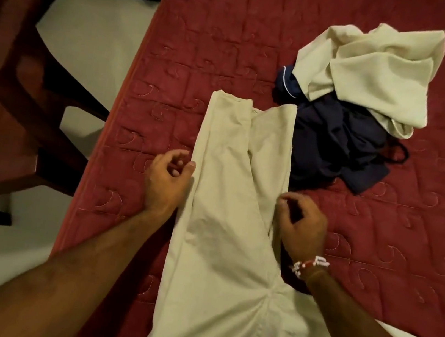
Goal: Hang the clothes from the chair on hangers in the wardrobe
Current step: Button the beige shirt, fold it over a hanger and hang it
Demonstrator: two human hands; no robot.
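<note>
Three garments lie on one red mattress (pixel 234 40): beige trousers (pixel 225 197), cream garment (pixel 374 70), navy garment (pixel 340 145). Left hand (pixel 167 180) and right hand (pixel 302 223) flank the trousers, fingers loosely curled; any grip is unclear.

hands (pixel 167 183) (pixel 302 223) 2 | trousers (pixel 226 212) 1 | crumpled garments (pixel 374 70) (pixel 334 147) 2 | chair (pixel 8 107) 1 | mattress (pixel 234 40) 1
</note>
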